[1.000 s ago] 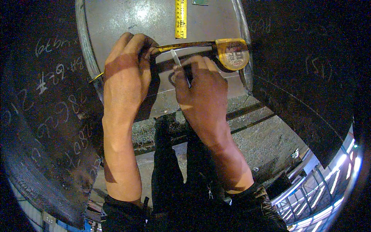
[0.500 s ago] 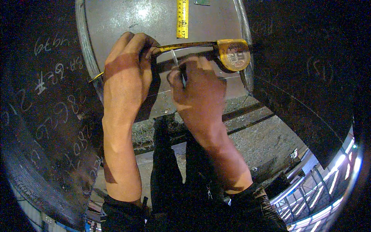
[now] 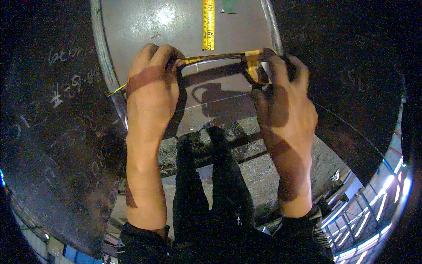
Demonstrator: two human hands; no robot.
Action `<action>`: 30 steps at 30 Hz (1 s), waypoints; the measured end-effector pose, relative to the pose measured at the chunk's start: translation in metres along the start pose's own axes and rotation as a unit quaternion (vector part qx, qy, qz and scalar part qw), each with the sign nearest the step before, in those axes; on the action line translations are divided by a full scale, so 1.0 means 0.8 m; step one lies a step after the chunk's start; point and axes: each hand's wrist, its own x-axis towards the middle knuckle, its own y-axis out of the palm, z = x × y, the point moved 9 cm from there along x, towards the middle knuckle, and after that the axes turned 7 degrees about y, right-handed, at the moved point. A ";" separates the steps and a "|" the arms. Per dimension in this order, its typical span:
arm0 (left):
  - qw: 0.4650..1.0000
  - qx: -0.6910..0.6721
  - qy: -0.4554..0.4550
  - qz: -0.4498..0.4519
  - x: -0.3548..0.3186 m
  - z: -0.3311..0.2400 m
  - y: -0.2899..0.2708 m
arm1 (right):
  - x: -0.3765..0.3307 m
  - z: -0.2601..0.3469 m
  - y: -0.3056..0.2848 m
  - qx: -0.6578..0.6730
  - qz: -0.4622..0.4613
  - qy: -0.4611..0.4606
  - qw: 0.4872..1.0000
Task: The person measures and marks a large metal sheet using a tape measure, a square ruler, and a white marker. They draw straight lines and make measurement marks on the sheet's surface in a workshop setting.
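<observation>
A yellow tape measure lies crosswise over a grey metal plate. My right hand is closed around its case at the right side of the plate. Its pulled-out blade runs left to my left hand, whose fingers pinch it. The blade's far end pokes out left of that hand, by the raised plate edge. Just below the blade, a short white mark shows on the plate. Whether the right hand also holds a white marking stick is hidden.
A separate yellow measuring strip lies lengthwise on the plate ahead, beside a green patch. Dark metal walls with chalk writing rise on both sides. Rough concrete and my dark-clothed legs are below.
My right hand has moved right from the middle of the blade, where it held a thin white marking stick, and now grips the case. My left hand keeps hold of the blade.
</observation>
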 end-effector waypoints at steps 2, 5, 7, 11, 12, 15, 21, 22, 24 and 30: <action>1.000 0.015 0.005 0.005 0.000 -0.013 -0.002 | 0.015 -0.011 0.015 -0.005 0.042 -0.034 0.999; 0.999 0.042 0.014 0.009 -0.015 -0.020 -0.007 | 0.035 -0.012 0.037 -0.030 0.064 -0.081 0.994; 0.999 0.032 0.007 0.031 -0.030 -0.021 -0.010 | 0.017 -0.009 0.035 -0.023 0.112 -0.091 0.989; 0.988 0.064 0.074 0.123 -0.096 -0.096 -0.028 | -0.090 -0.009 0.034 0.060 0.107 -0.163 0.979; 0.979 0.069 0.098 0.166 -0.120 -0.118 -0.022 | -0.118 -0.013 0.046 0.045 0.172 -0.161 0.971; 0.980 -0.099 0.098 0.140 -0.193 -0.178 -0.049 | -0.197 -0.037 0.066 0.066 0.241 -0.188 0.950; 0.973 -0.091 -0.090 0.191 -0.318 -0.150 -0.075 | -0.247 -0.084 0.063 -0.013 0.260 -0.212 0.942; 0.972 -0.088 -0.145 0.162 -0.342 -0.125 -0.087 | -0.250 -0.082 0.066 -0.019 0.271 -0.218 0.937; 0.962 -0.041 -0.234 0.135 -0.427 -0.048 -0.070 | -0.226 -0.081 0.082 -0.035 0.280 -0.214 0.935; 0.800 -0.133 -0.553 0.188 -0.700 0.083 -0.027 | -0.112 -0.013 0.025 0.029 0.096 -0.207 0.973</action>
